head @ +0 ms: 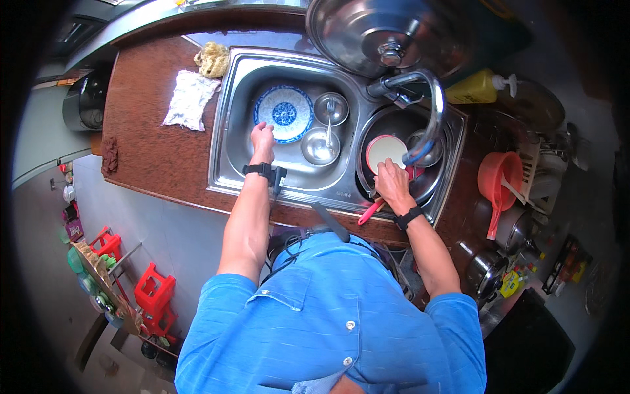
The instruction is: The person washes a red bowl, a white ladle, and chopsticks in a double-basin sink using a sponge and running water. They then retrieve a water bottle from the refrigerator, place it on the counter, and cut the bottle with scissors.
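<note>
My left hand (263,138) is over the left sink basin (236,157), with its fingertips at the lower left rim of a blue-and-white patterned plate (288,111). Whether those fingers grip the rim is not clear. Beside the plate are two metal bowls, an upper one (339,115) and a lower one (315,150); a metal fork (329,120) lies across them. In the right basin, my right hand (392,182) grips the near edge of a white bowl with a red rim (386,147). A large dark pan (393,118) surrounds it, with another metal bowl (425,152) inside.
The curved faucet (437,108) arches over the right basin. A red handle (370,213) juts over the front edge. A white cloth (189,101) and a yellow mesh scrubber (212,59) lie left. A large metal lid (379,34) stands behind; a red dipper (497,177) sits right.
</note>
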